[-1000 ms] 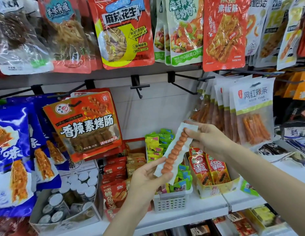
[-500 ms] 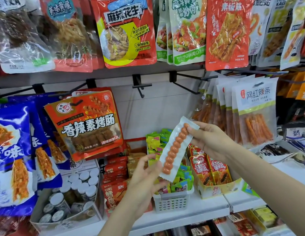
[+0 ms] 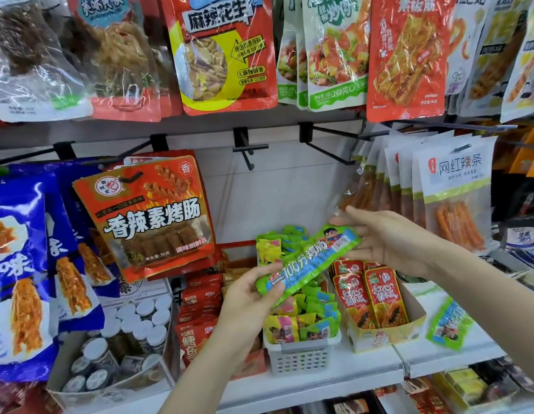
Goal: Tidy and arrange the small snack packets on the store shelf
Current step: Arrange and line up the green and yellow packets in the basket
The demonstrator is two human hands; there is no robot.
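Observation:
I hold a long green and blue snack packet [image 3: 309,262] slanted in front of the shelf, printed side toward me. My left hand [image 3: 248,297] pinches its lower left end between thumb and fingers. My right hand [image 3: 388,240] holds its upper right end. Right below the packet stands a white slotted basket [image 3: 301,355] full of small green, yellow and blue packets. A second green and blue packet [image 3: 449,322] lies loose on the white shelf [image 3: 364,369] at the right.
A yellow carton of red packets [image 3: 379,297] stands right of the basket. Left of it are red packets [image 3: 200,303] and a box of white-capped jars [image 3: 134,333]. Bags hang on black hooks above, with two bare hooks [image 3: 248,150] in the middle.
The packet has been flipped: its clear side with the orange sausage faced me before, now the green printed side does. It also tilted flatter, and both hands moved slightly lower.

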